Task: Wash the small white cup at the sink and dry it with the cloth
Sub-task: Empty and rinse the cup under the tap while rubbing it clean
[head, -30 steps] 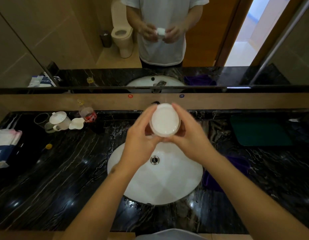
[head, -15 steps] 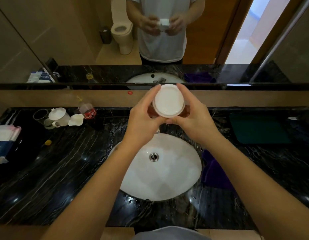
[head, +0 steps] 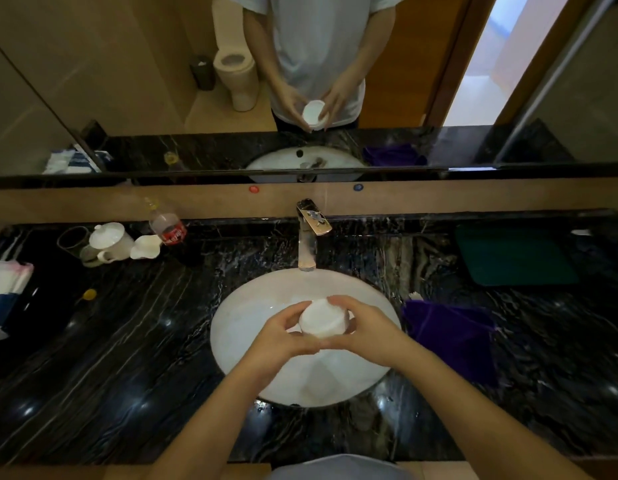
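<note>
The small white cup (head: 323, 318) is held low over the round white sink (head: 252, 313), tipped so its base faces me and its mouth points away toward the mirror. My left hand (head: 285, 336) grips its left side and my right hand (head: 364, 329) grips its right side, thumbs over the top. The metal tap (head: 309, 233) stands behind the basin; no water stream shows. A purple cloth (head: 452, 332) lies crumpled on the counter just right of the sink.
Black marble counter (head: 127, 341) holds a white teapot (head: 110, 240), a small white dish (head: 145, 247), a cola bottle (head: 167, 226), a tissue pack (head: 4, 289) at the left and a dark green mat (head: 515, 254) at the right. A mirror runs above.
Both hands have lowered the cup from near the tap height down into the basin and turned it over, so its base now faces me instead of its open mouth.
</note>
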